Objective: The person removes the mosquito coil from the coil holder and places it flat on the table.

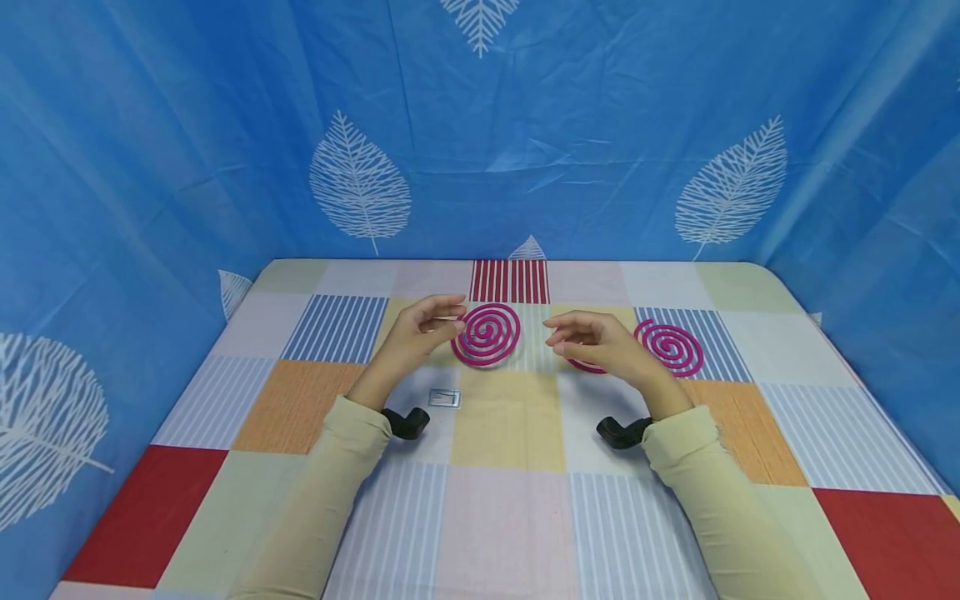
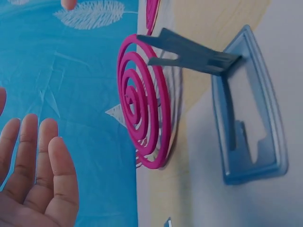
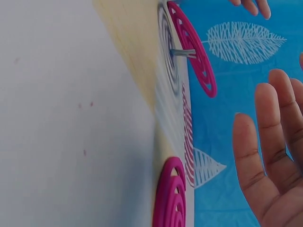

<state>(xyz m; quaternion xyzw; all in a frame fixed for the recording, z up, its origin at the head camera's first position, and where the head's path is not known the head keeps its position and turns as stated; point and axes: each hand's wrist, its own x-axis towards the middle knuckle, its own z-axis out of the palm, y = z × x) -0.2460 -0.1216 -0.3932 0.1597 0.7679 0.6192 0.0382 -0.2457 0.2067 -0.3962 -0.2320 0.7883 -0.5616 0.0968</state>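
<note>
A magenta mosquito coil (image 1: pixel 486 332) is raised off the cloth on a thin metal support (image 3: pixel 182 52), as the right wrist view shows. My left hand (image 1: pixel 423 327) hovers just left of this coil with relaxed fingers, apart from it in the left wrist view. On the other side, my right hand (image 1: pixel 600 340) is held in the air, fingers loosely extended and holding nothing. Beneath it, a second coil (image 1: pixel 587 367) is mostly hidden. A flat metal coil stand (image 2: pixel 272 104) with a bent-up prong lies below my left hand.
Another magenta coil (image 1: pixel 672 348) lies right of my right hand. A patchwork-patterned cloth (image 1: pixel 510 517) covers the table. Blue curtains (image 1: pixel 540 192) with white leaf prints hang behind and at both sides. Each wrist wears a black device (image 1: pixel 407 423).
</note>
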